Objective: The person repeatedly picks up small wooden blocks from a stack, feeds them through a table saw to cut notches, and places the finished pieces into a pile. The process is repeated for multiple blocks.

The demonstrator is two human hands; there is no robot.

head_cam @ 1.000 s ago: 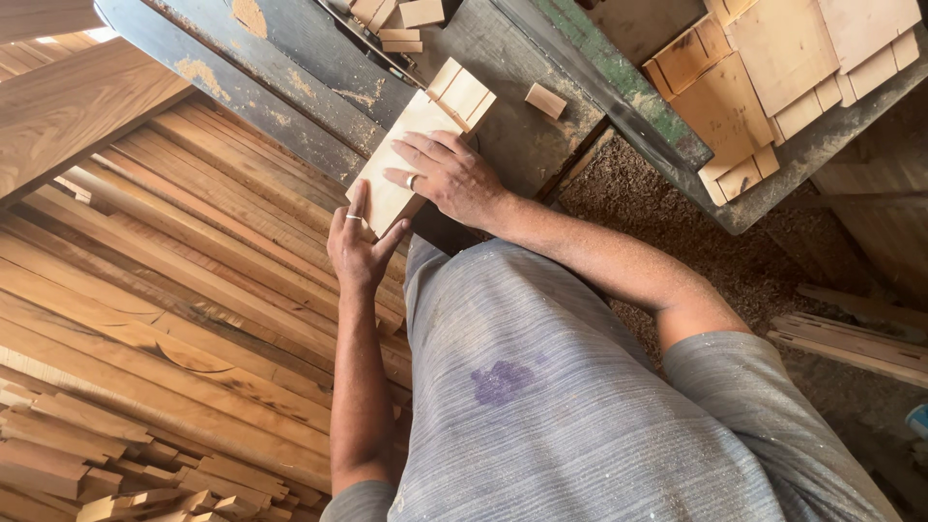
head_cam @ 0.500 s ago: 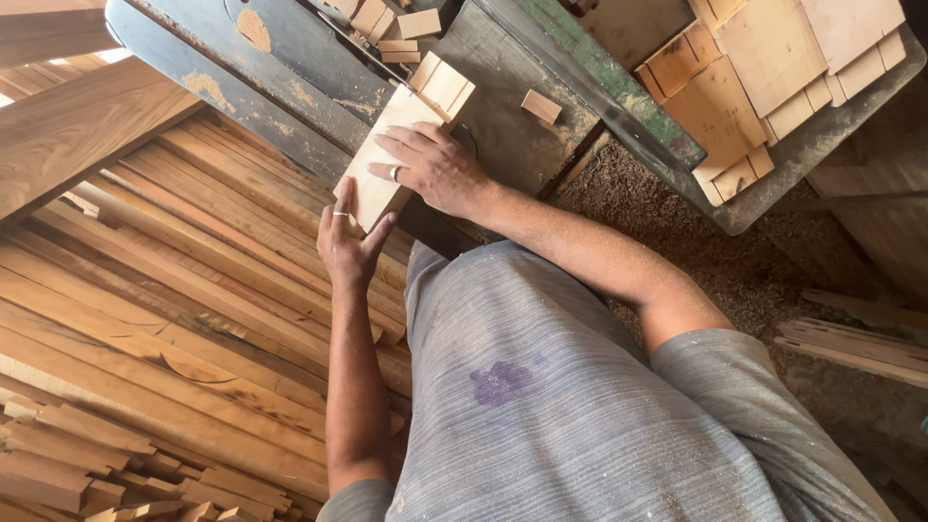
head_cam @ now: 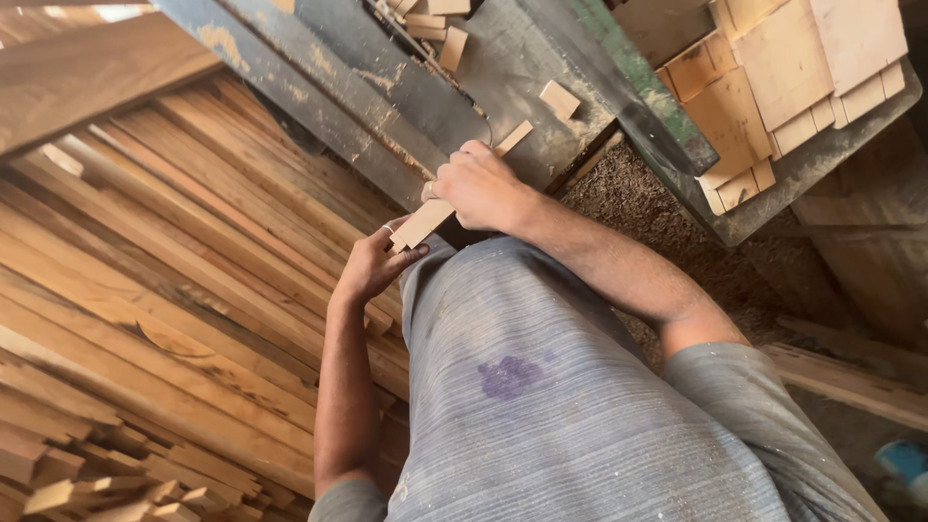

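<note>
My right hand (head_cam: 478, 184) grips a light wooden board (head_cam: 417, 225) from above, at the near edge of the grey saw table (head_cam: 522, 77). The board is turned on edge, so it shows as a thin strip whose far tip pokes out past my knuckles. My left hand (head_cam: 372, 263) holds the board's near end from below, thumb and fingers wrapped around it. Both hands are just in front of my grey shirt.
A small wood block (head_cam: 559, 99) and offcuts (head_cam: 440, 29) lie on the saw table. Stacked cut panels (head_cam: 773, 106) sit on a shelf at the upper right. Long planks (head_cam: 145, 290) are piled at the left. Sawdust (head_cam: 667, 222) covers the ground at the right.
The board lay flat on the table under my spread hands. It is now turned on edge and drawn toward my body, with both hands closed around it.
</note>
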